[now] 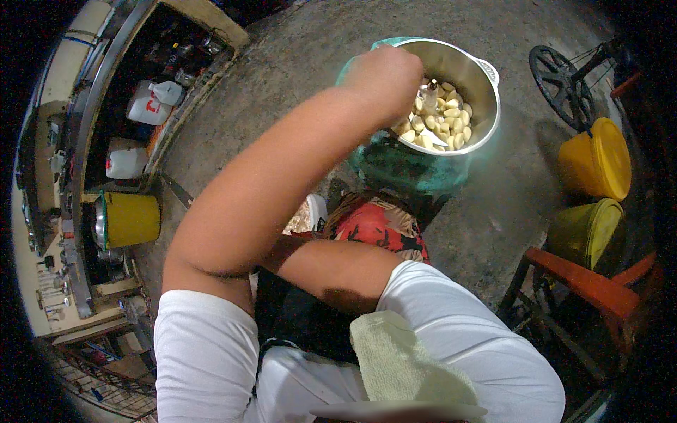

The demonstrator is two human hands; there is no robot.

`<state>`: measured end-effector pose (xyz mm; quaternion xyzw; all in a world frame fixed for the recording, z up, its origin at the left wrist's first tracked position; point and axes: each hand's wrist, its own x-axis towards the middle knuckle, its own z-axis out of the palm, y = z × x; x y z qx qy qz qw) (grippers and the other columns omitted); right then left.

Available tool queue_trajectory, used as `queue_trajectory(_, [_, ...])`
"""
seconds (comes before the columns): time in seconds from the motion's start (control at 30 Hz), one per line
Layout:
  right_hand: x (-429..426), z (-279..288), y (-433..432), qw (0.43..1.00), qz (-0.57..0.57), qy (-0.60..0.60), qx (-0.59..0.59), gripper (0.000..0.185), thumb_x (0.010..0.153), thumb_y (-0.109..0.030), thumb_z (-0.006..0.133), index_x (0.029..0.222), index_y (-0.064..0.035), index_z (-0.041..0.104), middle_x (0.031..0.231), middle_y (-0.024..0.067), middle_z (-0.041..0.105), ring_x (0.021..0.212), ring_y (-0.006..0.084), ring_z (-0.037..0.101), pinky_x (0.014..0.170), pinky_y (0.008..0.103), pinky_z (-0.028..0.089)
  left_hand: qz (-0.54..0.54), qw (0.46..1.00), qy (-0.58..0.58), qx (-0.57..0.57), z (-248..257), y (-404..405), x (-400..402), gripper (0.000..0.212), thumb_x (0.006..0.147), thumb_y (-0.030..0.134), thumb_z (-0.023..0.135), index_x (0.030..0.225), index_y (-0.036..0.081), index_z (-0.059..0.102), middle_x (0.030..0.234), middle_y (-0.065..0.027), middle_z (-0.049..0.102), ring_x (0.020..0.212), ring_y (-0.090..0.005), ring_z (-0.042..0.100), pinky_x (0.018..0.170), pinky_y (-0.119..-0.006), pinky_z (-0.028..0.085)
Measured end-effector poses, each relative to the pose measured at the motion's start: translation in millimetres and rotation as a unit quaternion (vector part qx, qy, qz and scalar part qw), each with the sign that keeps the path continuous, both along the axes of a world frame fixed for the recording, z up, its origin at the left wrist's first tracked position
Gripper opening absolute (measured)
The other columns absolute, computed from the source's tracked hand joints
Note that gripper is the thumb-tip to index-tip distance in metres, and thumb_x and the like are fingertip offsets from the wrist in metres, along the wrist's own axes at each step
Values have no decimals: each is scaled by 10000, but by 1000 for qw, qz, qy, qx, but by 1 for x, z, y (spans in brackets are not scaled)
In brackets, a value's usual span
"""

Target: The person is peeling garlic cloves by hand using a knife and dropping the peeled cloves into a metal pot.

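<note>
My left hand (pixel 383 76) reaches over the left rim of a metal pot (pixel 486 116) with its fingers curled. The fingertips face away, so what they hold is hidden. Peeled garlic cloves (pixel 452 113) lie in the pot around a clear upright shaft (pixel 431 99) with a dark tip. A pale blade-like piece (pixel 435 138) shows among the cloves. Translucent teal plastic (pixel 412 172) surrounds the pot's lower side. My right forearm (pixel 333 259) crosses under the left one, and the right hand is hidden behind it. A white container (pixel 316 211) with pale pieces shows partly past the left forearm.
Red patterned cloth (pixel 378 227) lies before me. On the right are a black spoked wheel (pixel 563 79), two yellow buckets (pixel 595 158) (pixel 584 232) and an orange frame (pixel 582 280). Left are a yellow bucket (pixel 132 219), plastic jugs (pixel 151 103) under a counter, and a blade (pixel 176 189) on the floor.
</note>
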<state>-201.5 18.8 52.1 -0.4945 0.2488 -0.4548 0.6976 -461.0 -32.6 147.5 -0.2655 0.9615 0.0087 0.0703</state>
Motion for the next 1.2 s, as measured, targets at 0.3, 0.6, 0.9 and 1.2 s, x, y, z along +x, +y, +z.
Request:
queue_trajectory(0.3, [-26,35,-18,993,-60,98,40,563,969,-416,465,1397,-51,430,1109,199,646,935,313,639,866,430,486,169,843,302,411,100,-26,128,252,796,213,724,964,32,672,878,-33,647,772,-103,566,705,-241,445])
queue_trajectory(0.6, [-42,64,-18,975,-21,-42,218,308,995,-175,431,1277,-64,487,941,120,675,769,217,667,653,341,545,252,258,599,715,26,26,360,182,890,92,615,1052,17,581,989,-105,602,720,-122,527,619,-215,486])
queue_trajectory(0.9, [10,-34,-18,916,-66,392,63,604,915,-331,556,1446,-112,370,1079,265,638,1007,458,603,881,501,474,410,98,694,583,-67,55,435,297,951,74,515,1213,-57,464,1174,-205,528,1063,-307,575,930,-368,522])
queue_trajectory(1.2, [29,-43,-4,952,-46,297,55,502,946,-262,560,1430,-189,446,860,130,602,700,233,578,637,357,464,446,239,721,475,-148,62,474,328,987,173,537,1201,-63,456,1202,-192,523,1216,-296,497,1106,-407,405])
